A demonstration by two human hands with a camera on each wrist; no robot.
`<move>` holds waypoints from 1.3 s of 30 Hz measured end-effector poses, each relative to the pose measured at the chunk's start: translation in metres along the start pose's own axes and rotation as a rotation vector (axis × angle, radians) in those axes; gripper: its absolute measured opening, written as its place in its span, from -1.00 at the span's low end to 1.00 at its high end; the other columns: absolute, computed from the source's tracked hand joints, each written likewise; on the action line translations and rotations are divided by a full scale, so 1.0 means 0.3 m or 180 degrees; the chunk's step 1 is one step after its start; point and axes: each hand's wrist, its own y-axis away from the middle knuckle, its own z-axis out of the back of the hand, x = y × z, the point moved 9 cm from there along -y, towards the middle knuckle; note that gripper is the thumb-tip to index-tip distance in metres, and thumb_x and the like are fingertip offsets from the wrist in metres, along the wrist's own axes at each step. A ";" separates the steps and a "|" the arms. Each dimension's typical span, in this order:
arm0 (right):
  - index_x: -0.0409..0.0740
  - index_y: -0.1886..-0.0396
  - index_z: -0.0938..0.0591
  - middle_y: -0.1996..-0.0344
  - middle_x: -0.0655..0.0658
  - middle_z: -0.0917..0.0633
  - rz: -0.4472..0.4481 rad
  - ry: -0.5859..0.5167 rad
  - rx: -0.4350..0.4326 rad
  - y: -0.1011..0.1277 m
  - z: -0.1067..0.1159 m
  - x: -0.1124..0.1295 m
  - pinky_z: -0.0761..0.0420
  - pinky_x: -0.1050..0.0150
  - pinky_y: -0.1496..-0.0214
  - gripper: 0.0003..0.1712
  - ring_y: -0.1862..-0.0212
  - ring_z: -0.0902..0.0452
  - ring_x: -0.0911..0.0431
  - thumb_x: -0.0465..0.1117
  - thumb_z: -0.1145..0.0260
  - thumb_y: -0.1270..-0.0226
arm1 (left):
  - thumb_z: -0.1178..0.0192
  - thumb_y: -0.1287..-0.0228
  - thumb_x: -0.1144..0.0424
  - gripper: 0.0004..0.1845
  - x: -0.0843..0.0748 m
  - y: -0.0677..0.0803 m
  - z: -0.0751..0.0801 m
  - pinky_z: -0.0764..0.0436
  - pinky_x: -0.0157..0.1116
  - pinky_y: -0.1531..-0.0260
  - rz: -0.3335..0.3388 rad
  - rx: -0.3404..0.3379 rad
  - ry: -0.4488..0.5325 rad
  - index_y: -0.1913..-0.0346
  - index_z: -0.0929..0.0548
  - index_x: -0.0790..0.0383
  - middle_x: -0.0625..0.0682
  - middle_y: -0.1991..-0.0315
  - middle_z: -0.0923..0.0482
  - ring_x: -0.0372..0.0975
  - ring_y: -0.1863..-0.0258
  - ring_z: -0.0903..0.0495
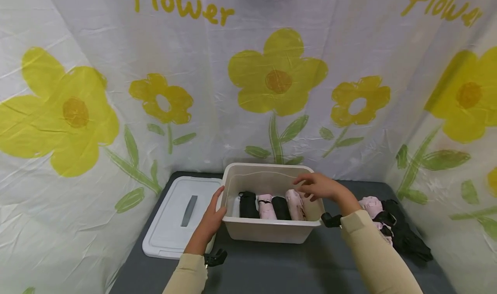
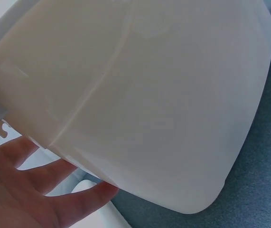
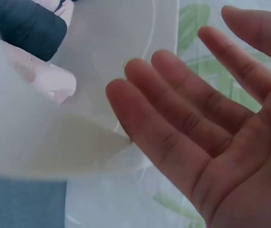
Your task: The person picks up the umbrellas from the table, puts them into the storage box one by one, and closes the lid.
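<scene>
The white bin stands on the grey counter, holding rolled pink and black umbrellas side by side. The left hand rests on its left wall, fingers straight and slightly spread. The right hand hovers over the bin's right side — fingers relaxed, holding nothing. The lid lies just left of the bin.

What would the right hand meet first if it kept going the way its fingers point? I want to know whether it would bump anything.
Probably the bin's far wall. The right hand is open over the bin, fingers pointing left and slightly away, above the rolled umbrellas; depth is unclear.
</scene>
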 end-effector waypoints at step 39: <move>-0.22 -0.23 -0.49 -0.15 -0.33 -0.57 0.0150 0.0042 -0.1295 0.163 0.150 -0.270 -0.55 -0.09 -0.06 -0.44 -0.16 -0.50 -0.24 0.06 -0.15 -0.42 | 0.11 -0.24 0.35 -0.21 0.125 -0.062 -0.013 -0.23 0.29 -0.21 0.0021 -0.0042 0.0011 -0.53 0.01 -0.15 0.17 -0.54 0.06 0.15 -0.40 -0.12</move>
